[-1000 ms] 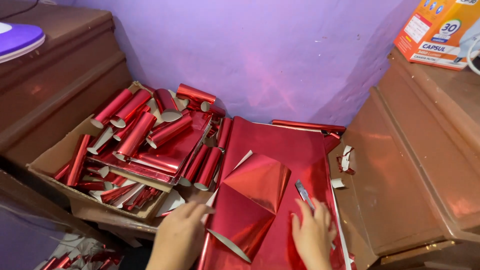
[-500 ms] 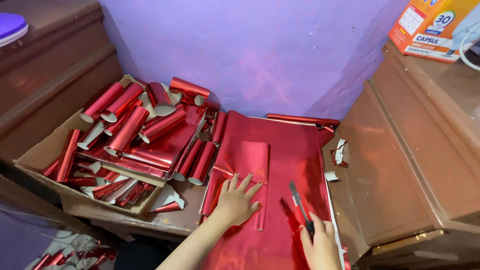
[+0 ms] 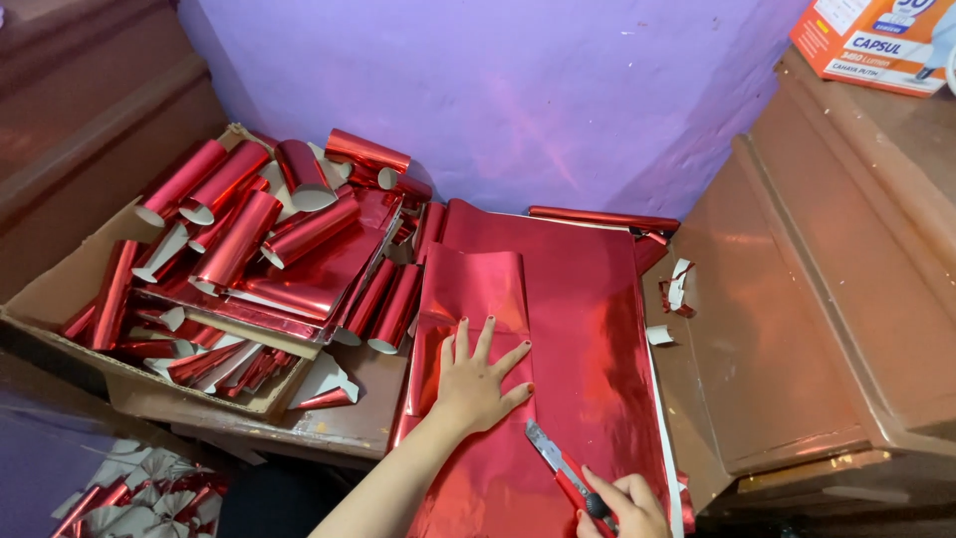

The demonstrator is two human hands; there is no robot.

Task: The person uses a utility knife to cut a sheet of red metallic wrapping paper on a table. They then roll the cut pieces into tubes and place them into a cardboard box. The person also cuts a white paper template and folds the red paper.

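On the bench [image 3: 349,423], a big sheet of red foil [image 3: 588,329] lies spread from the centre toward 6 o'clock, its far edge by the purple wall [image 3: 498,90]. At 9 o'clock a cardboard box [image 3: 60,289] is heaped with red foil rolls [image 3: 239,239] and flat foil pieces. Brown wooden steps [image 3: 827,329] rise at 3 o'clock, with an orange carton [image 3: 866,45] up at 1 o'clock. A smaller folded piece [image 3: 473,289] lies on the sheet's left part, just above the left hand [image 3: 476,384]. That hand is released and flat, fingers spread, pressing the foil down near the fold. At 5 o'clock the right hand [image 3: 617,503] is clenched on the grip of a red cutter [image 3: 558,463], whose blade points toward 11 o'clock and sits on or just above the foil beside the left wrist; I cannot tell if it touches. Small white scraps [image 3: 677,284] lie at the sheet's right edge.

The step in hand looks like cutting the pinned foil. The next move would seem to call for a steady draw of the blade along a straight line, the left fingers kept off its path and the foil held taut.
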